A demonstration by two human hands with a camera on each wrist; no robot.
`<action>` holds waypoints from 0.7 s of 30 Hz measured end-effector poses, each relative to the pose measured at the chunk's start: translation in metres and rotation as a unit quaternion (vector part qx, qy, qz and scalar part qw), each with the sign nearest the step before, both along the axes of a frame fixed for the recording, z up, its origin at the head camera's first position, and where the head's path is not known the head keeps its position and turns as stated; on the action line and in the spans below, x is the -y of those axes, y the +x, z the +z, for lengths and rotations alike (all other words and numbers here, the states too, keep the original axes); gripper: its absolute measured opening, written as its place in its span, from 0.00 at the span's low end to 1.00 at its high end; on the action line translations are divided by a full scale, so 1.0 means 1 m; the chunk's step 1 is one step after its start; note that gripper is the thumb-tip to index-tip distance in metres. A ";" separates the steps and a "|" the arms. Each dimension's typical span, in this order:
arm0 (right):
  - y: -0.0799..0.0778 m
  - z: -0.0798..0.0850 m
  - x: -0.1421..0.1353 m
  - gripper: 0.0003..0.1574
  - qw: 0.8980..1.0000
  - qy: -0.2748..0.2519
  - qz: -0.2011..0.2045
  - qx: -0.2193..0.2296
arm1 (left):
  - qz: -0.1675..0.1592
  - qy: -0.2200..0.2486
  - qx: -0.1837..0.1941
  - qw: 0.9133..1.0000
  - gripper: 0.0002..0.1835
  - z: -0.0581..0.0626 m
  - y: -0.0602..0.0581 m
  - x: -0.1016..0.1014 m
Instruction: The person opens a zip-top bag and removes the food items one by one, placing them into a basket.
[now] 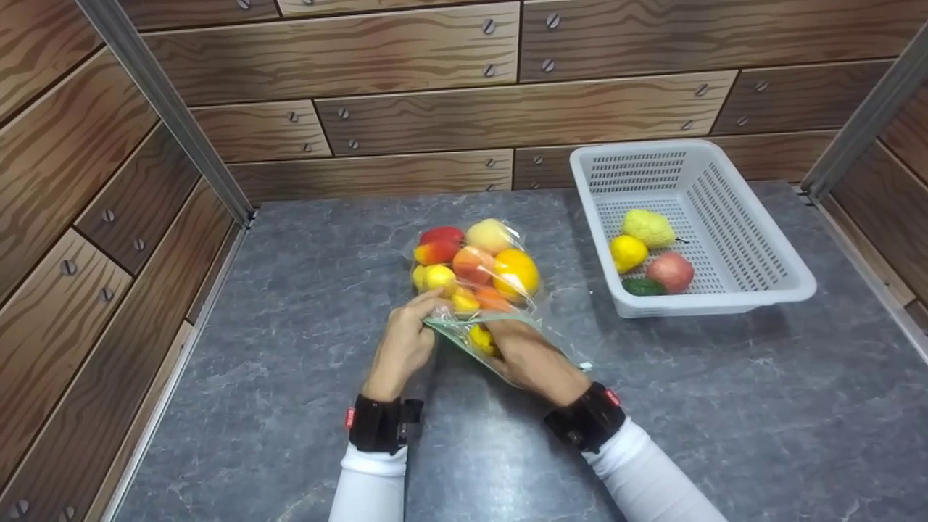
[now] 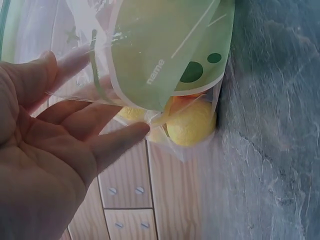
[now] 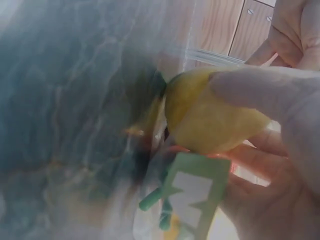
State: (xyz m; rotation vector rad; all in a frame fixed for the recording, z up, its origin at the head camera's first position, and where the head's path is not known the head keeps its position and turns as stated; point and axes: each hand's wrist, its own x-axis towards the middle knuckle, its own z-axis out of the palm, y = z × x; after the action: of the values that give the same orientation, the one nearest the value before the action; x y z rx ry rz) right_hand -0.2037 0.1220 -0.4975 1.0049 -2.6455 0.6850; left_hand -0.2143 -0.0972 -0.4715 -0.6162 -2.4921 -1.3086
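A clear zip bag point(image 1: 451, 332) with green print lies on the table, its mouth toward me, several fruits inside. Among them are a red-yellow mango point(image 1: 439, 243), a pale peach point(image 1: 487, 236), an orange point(image 1: 517, 274) and a lemon point(image 1: 439, 277). The left hand point(image 1: 406, 344) pinches the bag's left edge at the mouth between thumb and fingers. Reaching into the mouth, the right hand point(image 1: 533, 357) grips a yellow fruit point(image 3: 215, 117), thumb on one side and fingers on the other. Part of that hand is behind the film.
To the right stands a white perforated basket point(image 1: 783, 288). It holds a bumpy yellow-green fruit point(image 1: 647, 228), a lemon point(image 1: 628, 254), a reddish round fruit point(image 1: 670, 272) and a dark green one point(image 1: 644, 287). Wood-patterned panels point(image 1: 406, 116) enclose the grey marbled table point(image 1: 290, 406).
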 end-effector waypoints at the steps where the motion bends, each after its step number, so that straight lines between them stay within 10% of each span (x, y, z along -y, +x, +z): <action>1: 0.001 0.001 0.000 0.36 1.000 0.001 0.001 -0.002 | 0.004 0.003 0.001 1.000 0.24 0.000 0.000 0.000; 12: 0.018 0.040 -0.005 0.29 0.993 -0.002 -0.031 0.113 | 0.001 0.019 0.005 1.000 0.27 0.003 0.000 0.002; 21: 0.026 0.063 -0.018 0.27 0.999 -0.015 0.046 0.019 | -0.011 0.030 -0.016 0.999 0.24 0.005 0.001 0.002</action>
State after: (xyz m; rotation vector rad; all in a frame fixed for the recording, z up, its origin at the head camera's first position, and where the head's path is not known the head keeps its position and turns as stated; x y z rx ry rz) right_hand -0.1776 0.1399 -0.4346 1.1230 -2.6259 0.7686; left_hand -0.2137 -0.0996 -0.4666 -0.6463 -2.4178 -1.3659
